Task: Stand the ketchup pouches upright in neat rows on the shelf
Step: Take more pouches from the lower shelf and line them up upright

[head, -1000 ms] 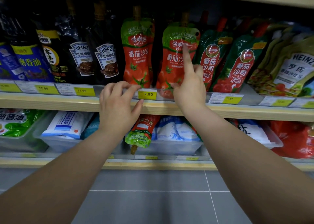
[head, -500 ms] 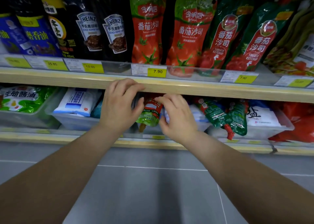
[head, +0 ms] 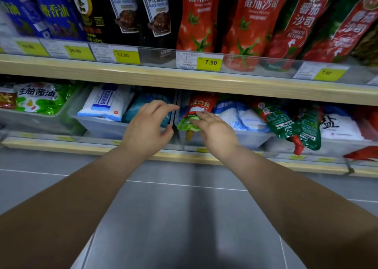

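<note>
A red and green ketchup pouch (head: pixel 199 106) hangs upside down, spout down, over the front of a clear bin (head: pixel 251 140) on the lower shelf. My right hand (head: pixel 214 129) has its fingers closed over the pouch's green end. My left hand (head: pixel 149 125) hovers just left of it, fingers apart and holding nothing. On the upper shelf, two matching pouches (head: pixel 196 17) (head: pixel 251 23) stand upright. Right of them, two darker ketchup pouches (head: pixel 296 29) (head: pixel 347 29) lean left. Two more dark green pouches (head: pixel 280 119) (head: pixel 308 129) lie upside down on the lower shelf to the right.
Black Heinz bottles (head: pixel 126 9) and blue bottles (head: pixel 55 13) fill the upper shelf's left side. A clear rail with yellow price tags (head: pixel 208 62) fronts that shelf. Bins of white salt bags (head: pixel 106 103) line the lower shelf. Grey floor tiles lie below.
My right hand dropped from the upright pouch on the upper shelf to the hanging pouch below. My left hand also lowered to the lower shelf. The view tilted down and closer.
</note>
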Tool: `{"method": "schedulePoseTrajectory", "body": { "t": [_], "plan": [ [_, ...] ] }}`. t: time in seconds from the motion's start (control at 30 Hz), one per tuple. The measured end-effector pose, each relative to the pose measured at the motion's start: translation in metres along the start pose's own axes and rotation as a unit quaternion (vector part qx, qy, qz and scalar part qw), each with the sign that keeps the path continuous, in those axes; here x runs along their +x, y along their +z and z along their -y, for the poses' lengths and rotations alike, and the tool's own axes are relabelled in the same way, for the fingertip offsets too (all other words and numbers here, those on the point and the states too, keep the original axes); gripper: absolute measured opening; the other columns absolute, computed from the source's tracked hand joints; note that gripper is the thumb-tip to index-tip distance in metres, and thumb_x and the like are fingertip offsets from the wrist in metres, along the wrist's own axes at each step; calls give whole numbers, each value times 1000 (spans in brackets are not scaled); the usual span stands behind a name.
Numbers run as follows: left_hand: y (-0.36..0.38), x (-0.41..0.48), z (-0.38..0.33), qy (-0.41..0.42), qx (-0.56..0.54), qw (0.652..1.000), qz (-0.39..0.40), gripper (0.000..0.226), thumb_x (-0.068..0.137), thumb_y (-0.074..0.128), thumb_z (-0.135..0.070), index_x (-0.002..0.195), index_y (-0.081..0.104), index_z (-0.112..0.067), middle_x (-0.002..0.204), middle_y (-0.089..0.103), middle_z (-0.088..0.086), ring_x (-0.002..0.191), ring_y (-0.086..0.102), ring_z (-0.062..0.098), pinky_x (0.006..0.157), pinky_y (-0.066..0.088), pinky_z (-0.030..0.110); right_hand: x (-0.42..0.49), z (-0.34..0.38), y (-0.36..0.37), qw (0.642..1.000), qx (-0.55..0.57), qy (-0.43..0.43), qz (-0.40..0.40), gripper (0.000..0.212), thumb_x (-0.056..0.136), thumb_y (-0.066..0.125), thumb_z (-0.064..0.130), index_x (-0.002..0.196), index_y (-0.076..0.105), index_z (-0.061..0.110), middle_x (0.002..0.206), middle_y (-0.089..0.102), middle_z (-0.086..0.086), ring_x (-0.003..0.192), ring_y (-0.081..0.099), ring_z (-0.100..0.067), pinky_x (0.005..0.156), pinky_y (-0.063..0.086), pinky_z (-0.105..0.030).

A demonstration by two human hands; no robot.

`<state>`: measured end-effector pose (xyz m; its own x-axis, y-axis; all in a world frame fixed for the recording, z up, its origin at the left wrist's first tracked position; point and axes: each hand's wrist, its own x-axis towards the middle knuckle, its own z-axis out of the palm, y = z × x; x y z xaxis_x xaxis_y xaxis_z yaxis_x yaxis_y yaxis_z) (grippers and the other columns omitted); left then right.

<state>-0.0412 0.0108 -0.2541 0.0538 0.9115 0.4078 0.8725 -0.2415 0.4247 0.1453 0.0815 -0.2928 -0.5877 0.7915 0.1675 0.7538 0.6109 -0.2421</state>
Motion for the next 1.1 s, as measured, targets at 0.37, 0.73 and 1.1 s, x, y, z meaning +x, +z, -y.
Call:
{"method": "schedulePoseTrajectory", "body": {
  "t": [0.37, 0.73, 1.1],
  "plan": [
    [23, 17, -20, -97, -138, 986, 19, 54, 67, 79, -40, 116, 56, -33, 102, 56, -9, 82, 54, 4, 74, 48, 26, -9, 21, -75, 959, 144, -2, -243, 27, 81, 52, 0, 99, 71, 7, 97, 71, -12, 90, 64, -35, 78, 53, -43],
    [8, 30, -44, -121, -273, 954, 18, 39, 72, 80, -33, 103, 56, -38, 92, 66, -24, 84, 59, -13, 72, 46, 7, 13, 18, -134, 879, 411, 95, -220, 12, 89, 60, 13, 97, 69, 17, 91, 68, 6, 88, 63, -7, 81, 53, -29],
    [-32, 66, -68, -95, -357, 927, -61, 31, 76, 76, -27, 103, 63, -36, 92, 72, -16, 84, 68, 3, 67, 55, 21, -11, 30, -139, 940, 295, 2, -174, 101, 76, 73, 27, 143, 1, 51, 140, 37, 1, 122, 44, -14, 91, 49, -39]
  ]
}}
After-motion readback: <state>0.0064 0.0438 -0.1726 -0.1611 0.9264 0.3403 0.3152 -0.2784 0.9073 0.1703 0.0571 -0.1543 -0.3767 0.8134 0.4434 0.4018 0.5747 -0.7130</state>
